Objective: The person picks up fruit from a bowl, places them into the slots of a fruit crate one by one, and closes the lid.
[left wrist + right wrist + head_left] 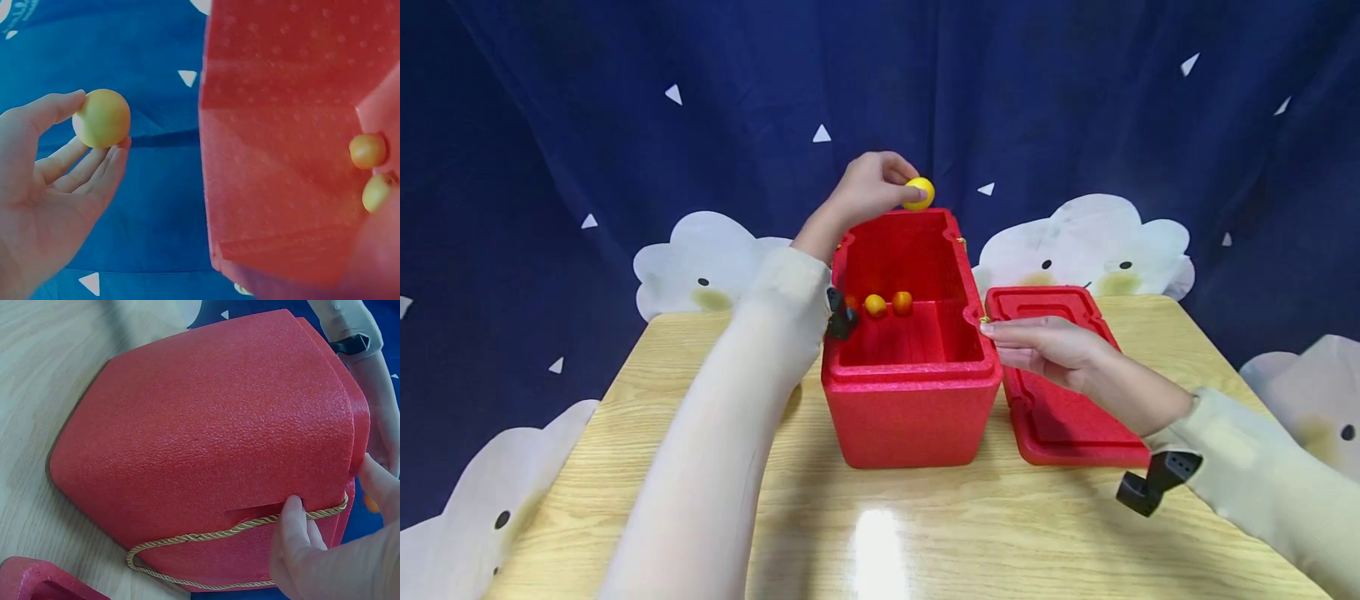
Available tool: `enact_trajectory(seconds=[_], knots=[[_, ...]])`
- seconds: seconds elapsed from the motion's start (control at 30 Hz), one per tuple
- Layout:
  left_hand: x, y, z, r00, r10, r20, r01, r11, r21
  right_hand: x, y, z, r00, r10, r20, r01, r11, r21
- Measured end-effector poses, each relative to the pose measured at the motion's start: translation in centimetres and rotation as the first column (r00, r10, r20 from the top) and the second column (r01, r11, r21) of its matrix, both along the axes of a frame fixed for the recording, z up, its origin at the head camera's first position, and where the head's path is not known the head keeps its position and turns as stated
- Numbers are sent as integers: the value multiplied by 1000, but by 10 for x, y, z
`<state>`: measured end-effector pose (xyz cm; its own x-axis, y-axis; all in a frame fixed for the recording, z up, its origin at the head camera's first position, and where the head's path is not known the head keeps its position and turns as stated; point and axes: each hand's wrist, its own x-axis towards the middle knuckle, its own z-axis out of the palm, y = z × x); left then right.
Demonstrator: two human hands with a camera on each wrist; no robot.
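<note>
A smooth yellow ball is pinched between the thumb and fingers of my left hand, raised above the far rim of a red foam box. In the left wrist view the ball appears beside the box wall, against the blue curtain. On the box floor lie a yellow fruit-like piece and an orange one. My right hand grips the box's right rim, thumb over the edge and fingers on the outer wall. There a gold cord runs under the fingers.
The box's red lid lies on the wooden table to the right. Behind the table hangs a dark blue curtain with white triangles and clouds. A small brownish thing shows partly behind my left sleeve.
</note>
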<state>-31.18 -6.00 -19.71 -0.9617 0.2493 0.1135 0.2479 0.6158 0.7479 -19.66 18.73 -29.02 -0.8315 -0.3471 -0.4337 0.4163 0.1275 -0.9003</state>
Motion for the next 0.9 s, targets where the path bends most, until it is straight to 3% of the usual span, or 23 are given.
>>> enact_trajectory(seconds=[0.23, 0.47, 0.7, 0.9], knots=[[-6, 0, -7, 996, 21, 85, -10, 992, -122, 2, -2, -1, 1000, -6, 16, 7, 999, -50], [-6, 0, -6, 986, 29, 167, 11, 973, -231, 2, -4, 0, 1000, -5, 16, 5, 1000, -14], [-1, -5, 6, 992, 17, 122, 16, 965, -262, 0, -6, 0, 1000, -1, 3, 1, 1000, 8], [11, -34, 11, 999, -19, 36, 29, 955, -294, -1, -6, -3, 1000, -10, 7, 10, 1000, -6]])
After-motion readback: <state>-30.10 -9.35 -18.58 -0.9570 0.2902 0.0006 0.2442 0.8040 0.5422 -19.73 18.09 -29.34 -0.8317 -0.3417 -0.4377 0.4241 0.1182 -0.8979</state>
